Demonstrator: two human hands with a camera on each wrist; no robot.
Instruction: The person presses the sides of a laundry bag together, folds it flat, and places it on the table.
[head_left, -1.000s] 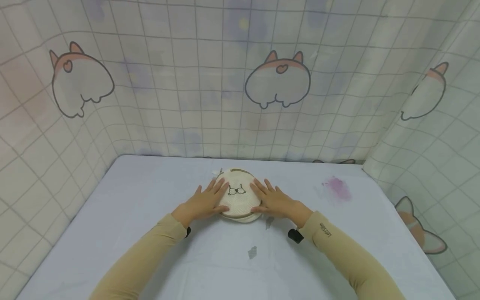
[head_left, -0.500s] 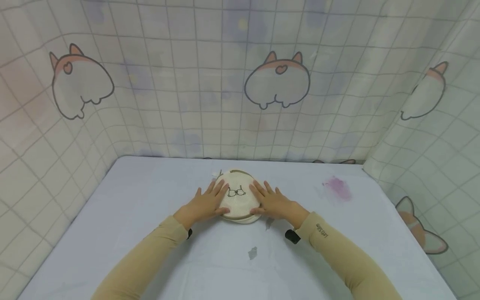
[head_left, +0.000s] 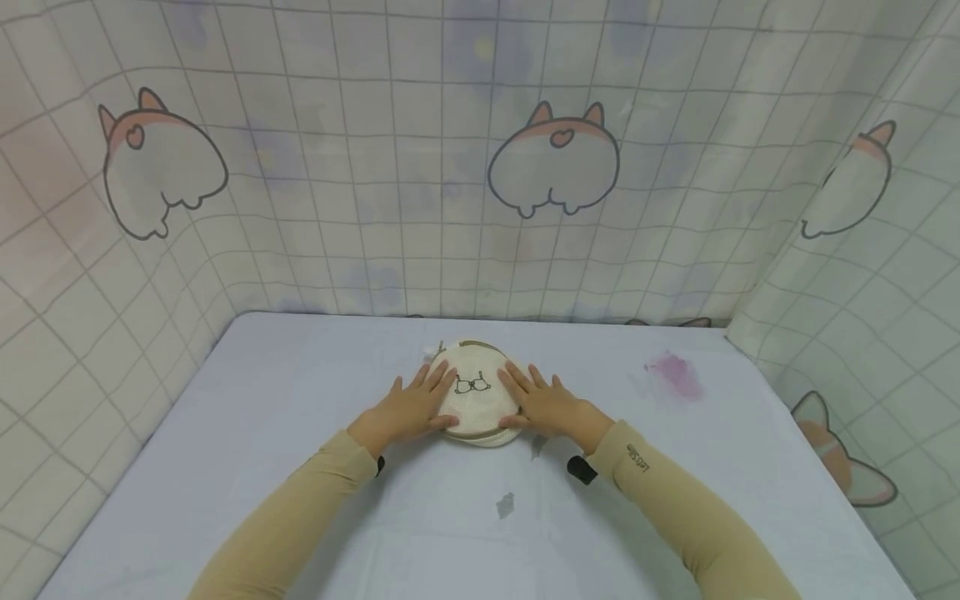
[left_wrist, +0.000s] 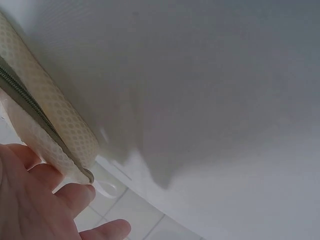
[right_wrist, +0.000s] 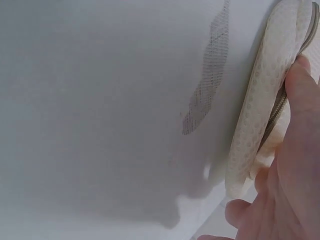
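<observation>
A round cream mesh zip pouch [head_left: 477, 404] with a small drawing of glasses on top lies flat near the middle of the table. My left hand [head_left: 408, 408] rests on its left side with fingers spread, and my right hand [head_left: 551, 406] mirrors it on the right side. In the left wrist view a dark zipper [left_wrist: 35, 107] runs round the pouch's edge, with the fingers [left_wrist: 75, 197] lying along it. The right wrist view shows the thumb [right_wrist: 302, 82] against the zipper on the other side. Whatever the pouch contains is hidden.
The pouch is on a white-covered table [head_left: 300, 358]. A pink stain [head_left: 677, 377] marks the cloth at the right, and grey patches [head_left: 506, 505] lie in front of the pouch. A checked curtain [head_left: 352, 208] with cartoon animals surrounds the back and sides.
Both hands stay on the pouch with fingers spread. The right forearm has shifted slightly to the left; the pouch has hardly moved.
</observation>
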